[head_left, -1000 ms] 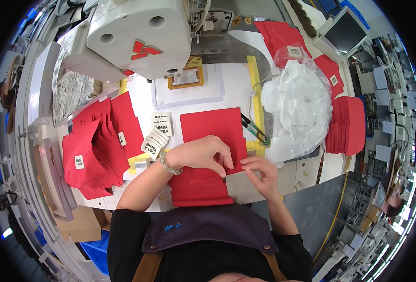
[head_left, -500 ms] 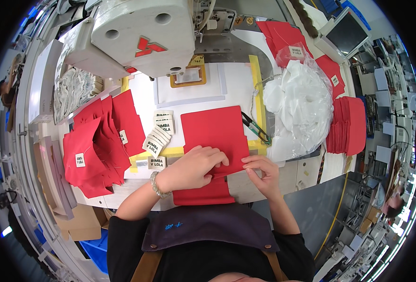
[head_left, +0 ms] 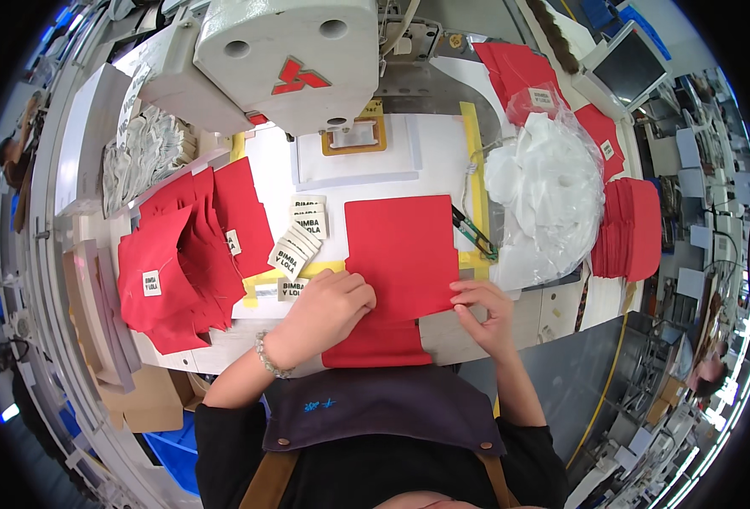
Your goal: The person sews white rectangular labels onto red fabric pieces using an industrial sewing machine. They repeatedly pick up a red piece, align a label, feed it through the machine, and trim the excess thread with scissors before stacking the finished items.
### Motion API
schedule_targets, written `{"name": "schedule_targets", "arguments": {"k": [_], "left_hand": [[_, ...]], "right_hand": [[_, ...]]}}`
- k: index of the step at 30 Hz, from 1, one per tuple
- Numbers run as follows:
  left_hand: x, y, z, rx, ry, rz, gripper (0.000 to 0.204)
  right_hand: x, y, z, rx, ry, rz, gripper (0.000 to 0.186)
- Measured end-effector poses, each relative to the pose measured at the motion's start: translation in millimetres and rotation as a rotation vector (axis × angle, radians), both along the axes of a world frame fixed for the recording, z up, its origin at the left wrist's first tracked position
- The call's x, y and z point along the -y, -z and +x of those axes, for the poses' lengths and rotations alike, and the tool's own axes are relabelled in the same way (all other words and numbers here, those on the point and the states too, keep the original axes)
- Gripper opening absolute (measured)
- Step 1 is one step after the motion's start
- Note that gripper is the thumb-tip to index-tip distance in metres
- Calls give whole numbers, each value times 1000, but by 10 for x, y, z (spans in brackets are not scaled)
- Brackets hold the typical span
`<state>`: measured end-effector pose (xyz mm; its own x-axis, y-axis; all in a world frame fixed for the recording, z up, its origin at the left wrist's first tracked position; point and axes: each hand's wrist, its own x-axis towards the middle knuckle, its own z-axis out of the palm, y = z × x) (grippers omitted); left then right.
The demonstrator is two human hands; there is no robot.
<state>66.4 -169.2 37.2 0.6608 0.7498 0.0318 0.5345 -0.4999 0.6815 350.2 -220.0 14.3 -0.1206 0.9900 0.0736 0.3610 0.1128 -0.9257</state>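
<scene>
A: Describe the piece at centre as I view it through the head camera.

B: I see one red fabric panel (head_left: 402,250), matte and evenly coloured, lying flat with a straight far edge and a small step along each side. It rests on the desk (head_left: 532,321), partly over a white sheet. A red lower layer (head_left: 375,343) emerges beneath its near edge; I cannot tell whether the two are joined.

A: And the two hands?

B: The left hand (head_left: 324,316) lies at the panel's left edge, fingers curled; I cannot tell whether it grips. The right hand (head_left: 487,321) is at the near right corner, thumb and forefinger narrowly apart; a pinch cannot be confirmed.

A: Your counts?

B: One fan of cream labels (head_left: 288,259), too overlapped for me to number, and one separate label (head_left: 291,289) just beside the left hand. One pair of thread snips (head_left: 475,233), near the panel's right edge. One clear bag of white material (head_left: 549,195). One red heap (head_left: 167,246) at left, two of its labels visible; one red stack (head_left: 633,229) at far right. Beyond, one yellow-orange frame (head_left: 354,151) and one white machine head (head_left: 269,38).
</scene>
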Motion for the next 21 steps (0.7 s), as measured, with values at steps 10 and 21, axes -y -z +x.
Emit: {"name": "schedule_targets", "arguments": {"k": [10, 21], "left_hand": [[-186, -310, 47, 290, -116, 351, 17], [10, -223, -203, 351, 92, 360, 14]], "right_hand": [[-310, -441, 153, -463, -136, -684, 45], [-898, -411, 17, -402, -450, -1024, 48]]}}
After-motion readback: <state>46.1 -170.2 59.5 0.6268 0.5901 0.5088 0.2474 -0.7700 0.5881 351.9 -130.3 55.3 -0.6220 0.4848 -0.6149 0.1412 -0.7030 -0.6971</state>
